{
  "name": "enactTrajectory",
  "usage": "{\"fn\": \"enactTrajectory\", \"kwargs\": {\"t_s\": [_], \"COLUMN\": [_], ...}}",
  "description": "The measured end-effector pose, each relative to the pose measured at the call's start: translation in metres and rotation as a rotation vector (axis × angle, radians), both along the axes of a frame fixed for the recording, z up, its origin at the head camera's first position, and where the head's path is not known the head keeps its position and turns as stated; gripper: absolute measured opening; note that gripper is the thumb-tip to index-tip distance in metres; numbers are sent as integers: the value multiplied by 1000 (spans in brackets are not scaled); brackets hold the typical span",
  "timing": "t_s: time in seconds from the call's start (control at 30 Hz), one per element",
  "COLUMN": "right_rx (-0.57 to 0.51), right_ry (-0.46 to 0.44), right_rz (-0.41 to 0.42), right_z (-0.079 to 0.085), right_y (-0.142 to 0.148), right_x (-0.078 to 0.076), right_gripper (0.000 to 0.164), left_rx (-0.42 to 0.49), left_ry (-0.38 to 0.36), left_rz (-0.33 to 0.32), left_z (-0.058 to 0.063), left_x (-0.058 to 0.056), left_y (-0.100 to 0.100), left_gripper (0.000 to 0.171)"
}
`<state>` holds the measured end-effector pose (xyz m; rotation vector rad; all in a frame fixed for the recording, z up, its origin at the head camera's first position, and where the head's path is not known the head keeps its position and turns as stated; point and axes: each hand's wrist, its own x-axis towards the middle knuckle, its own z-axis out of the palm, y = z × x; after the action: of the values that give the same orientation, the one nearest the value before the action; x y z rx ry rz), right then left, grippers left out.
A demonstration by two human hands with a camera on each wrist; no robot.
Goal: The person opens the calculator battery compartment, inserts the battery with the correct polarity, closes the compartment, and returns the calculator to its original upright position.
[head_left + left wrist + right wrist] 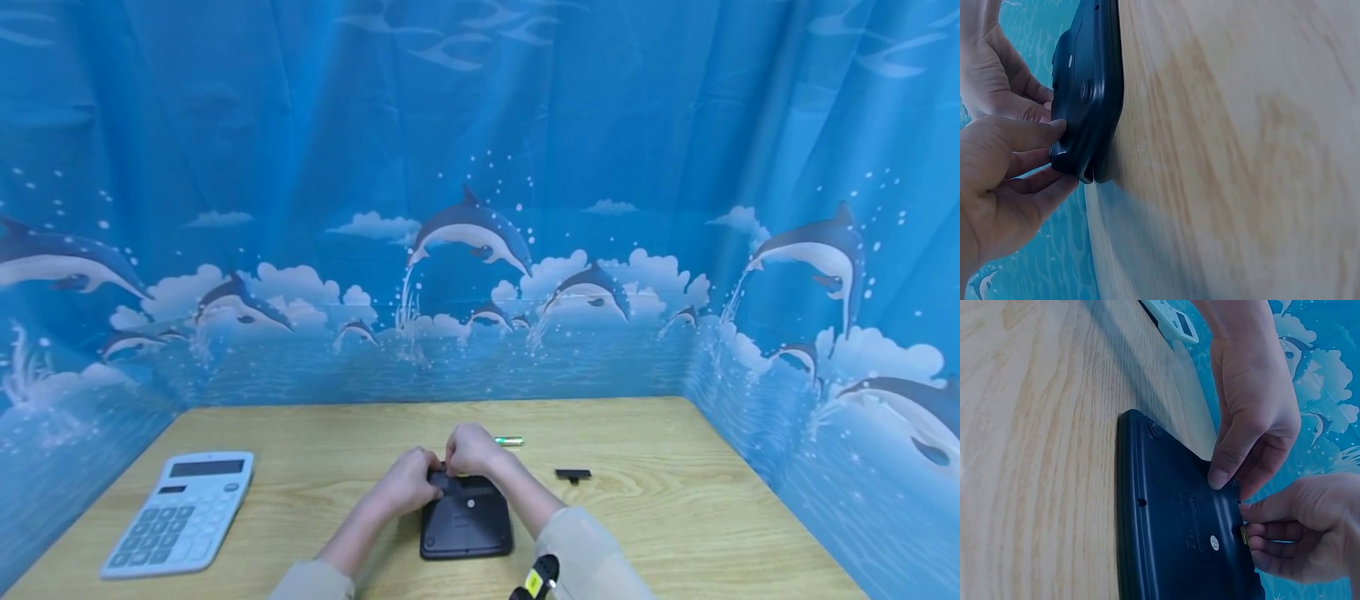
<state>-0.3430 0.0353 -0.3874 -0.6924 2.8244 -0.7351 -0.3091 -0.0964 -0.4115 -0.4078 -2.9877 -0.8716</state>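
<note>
A black calculator (pixel 465 525) lies face down, its underside with screw holes, round feet and a small white sticker turned up. My left hand (pixel 408 482) grips its far left corner, thumb on the underside (pixel 1179 506) and fingers round the edge. Beside it, my right hand (pixel 471 450) has thumb and fingers curled together at the battery opening on the far edge. A yellow-gold strip of a battery (pixel 1244 535) shows right at those fingertips; the rest of it is hidden. Behind the right wrist lies a shiny green battery (pixel 509 441).
A small black battery cover (pixel 573 474) with a tab lies to the right on the wooden table (pixel 697 517). Over at the left is a pale blue calculator (pixel 180 515), face up. A blue dolphin-print curtain (pixel 480 358) encloses the table's back and sides.
</note>
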Motion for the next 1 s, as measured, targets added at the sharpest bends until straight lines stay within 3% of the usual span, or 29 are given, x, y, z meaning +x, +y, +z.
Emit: {"fn": "enactTrajectory", "kwargs": {"t_s": [0.5,0.73,1.0], "right_rx": [30,34,62], "right_ry": [0,4,84], "right_rz": [-14,2,43], "right_z": [1,2,1], "right_y": [0,1,2], "right_x": [1,3,4], "right_gripper": [21,19,14], "left_rx": [15,24,20], "left_ry": [3,-36,-17], "left_rz": [-11,21,22], "left_z": [-2,-3,-2], "left_x": [-1,-1,-2], "left_y": [-1,1,0], "left_gripper": [23,24,25]}}
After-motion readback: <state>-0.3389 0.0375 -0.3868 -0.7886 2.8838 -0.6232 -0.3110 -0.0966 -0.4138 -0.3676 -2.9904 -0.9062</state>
